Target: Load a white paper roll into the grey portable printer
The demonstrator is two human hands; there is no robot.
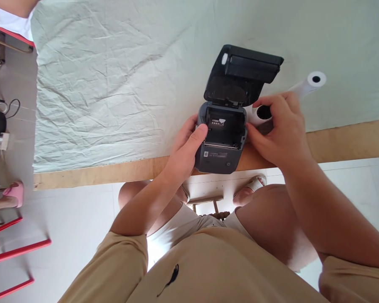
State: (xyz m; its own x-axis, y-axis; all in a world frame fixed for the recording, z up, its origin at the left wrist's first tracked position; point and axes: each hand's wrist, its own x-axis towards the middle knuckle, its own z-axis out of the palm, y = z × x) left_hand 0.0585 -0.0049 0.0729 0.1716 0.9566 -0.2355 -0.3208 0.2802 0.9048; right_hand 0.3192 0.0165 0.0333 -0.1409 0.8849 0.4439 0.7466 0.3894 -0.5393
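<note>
A small dark grey label printer [219, 156] is at the table's front edge with its hinged lid [240, 75] swung up. Its paper bay is bare inside, apart from a printed sticker [217, 122] on the wall. My left hand [187, 145] grips the printer's left side, thumb over the rim. Just right of the printer, my right hand [282, 126] has its thumb and fingers around a white paper roll [254, 114] with a dark core; the hand hides part of it. Beyond that hand lies a second white paper roll [310, 80], its end showing a dark hole.
A wrinkled pale green cloth [113, 84] covers the table, with a wooden edge strip [350, 141] along the front. Another person's arm [14, 6] shows at top left. Red stool legs [22, 249], cables [6, 105] and a pink-shod foot [14, 194] are at left.
</note>
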